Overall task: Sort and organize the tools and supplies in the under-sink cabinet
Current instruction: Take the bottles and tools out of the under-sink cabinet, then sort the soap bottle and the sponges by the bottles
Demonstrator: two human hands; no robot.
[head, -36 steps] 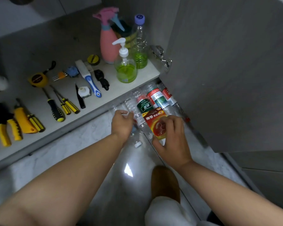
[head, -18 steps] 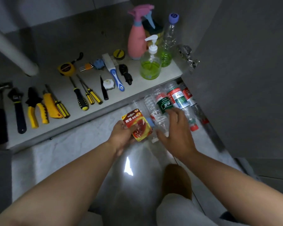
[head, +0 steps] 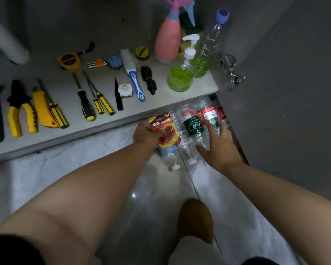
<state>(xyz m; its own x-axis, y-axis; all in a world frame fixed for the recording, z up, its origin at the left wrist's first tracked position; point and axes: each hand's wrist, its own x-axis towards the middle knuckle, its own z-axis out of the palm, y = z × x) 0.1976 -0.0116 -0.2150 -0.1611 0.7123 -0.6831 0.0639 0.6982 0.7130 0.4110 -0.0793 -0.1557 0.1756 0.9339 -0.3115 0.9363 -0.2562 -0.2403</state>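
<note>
My left hand (head: pixel 145 135) grips a red and yellow blister pack (head: pixel 164 131) above the floor, just in front of the cabinet edge. Several clear plastic bottles (head: pixel 192 125) with green and red labels lie side by side on the floor under the cabinet's front edge. My right hand (head: pixel 218 146) rests on these bottles with fingers spread. On the cabinet shelf (head: pixel 46 138) lie tools in a row: yellow pliers (head: pixel 20 113), screwdrivers (head: pixel 85 104), a yellow tape measure (head: pixel 69 61) and a blue-handled brush (head: pixel 134 81).
A pink spray bottle (head: pixel 167 41), a green soap pump bottle (head: pixel 181 75) and a tall clear bottle (head: pixel 208 46) stand at the shelf's right end. The open cabinet door (head: pixel 285 92) stands right, its hinge (head: pixel 230 71) exposed. A white pipe (head: pixel 6 41) descends at left. My brown slipper (head: pixel 196 219) is below.
The blister pack passed from my right hand to my left hand, which has lifted it toward the shelf edge. My right hand moved onto the lying bottles.
</note>
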